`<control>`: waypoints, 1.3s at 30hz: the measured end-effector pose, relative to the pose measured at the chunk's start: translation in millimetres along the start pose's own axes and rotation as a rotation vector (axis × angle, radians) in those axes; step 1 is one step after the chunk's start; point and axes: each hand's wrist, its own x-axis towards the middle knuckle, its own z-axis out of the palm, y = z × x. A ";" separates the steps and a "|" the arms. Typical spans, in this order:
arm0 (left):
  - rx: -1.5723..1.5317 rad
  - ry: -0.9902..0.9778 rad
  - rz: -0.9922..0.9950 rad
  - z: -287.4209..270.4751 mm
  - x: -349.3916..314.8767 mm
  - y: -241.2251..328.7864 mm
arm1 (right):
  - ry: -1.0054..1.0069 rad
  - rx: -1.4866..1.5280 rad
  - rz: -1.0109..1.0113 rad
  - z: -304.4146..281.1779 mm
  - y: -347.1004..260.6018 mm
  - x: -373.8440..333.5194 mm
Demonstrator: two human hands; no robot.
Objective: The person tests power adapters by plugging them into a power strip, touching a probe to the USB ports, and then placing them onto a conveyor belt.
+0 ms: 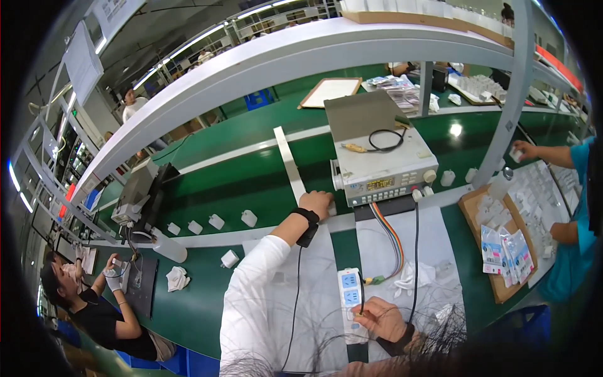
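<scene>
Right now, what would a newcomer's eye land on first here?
The boxy grey bench instrument with a lit display, mid-bench on the green conveyor belt, rainbow ribbon cable trailing from its front. The left hand reaches beside it; the right hand rests on a white power strip near the lower edge.

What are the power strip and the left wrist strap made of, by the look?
Power strip: looks like white moulded plastic with a smooth, slight sheen and blue socket faces. Wrist strap on the left hand: likely matte black fabric or elastic band; a thin cord hangs from it.
</scene>
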 end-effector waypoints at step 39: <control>-0.731 0.399 0.260 50.1 -195.6 84.0 | 0.080 0.041 -0.143 12.2 21.3 0.8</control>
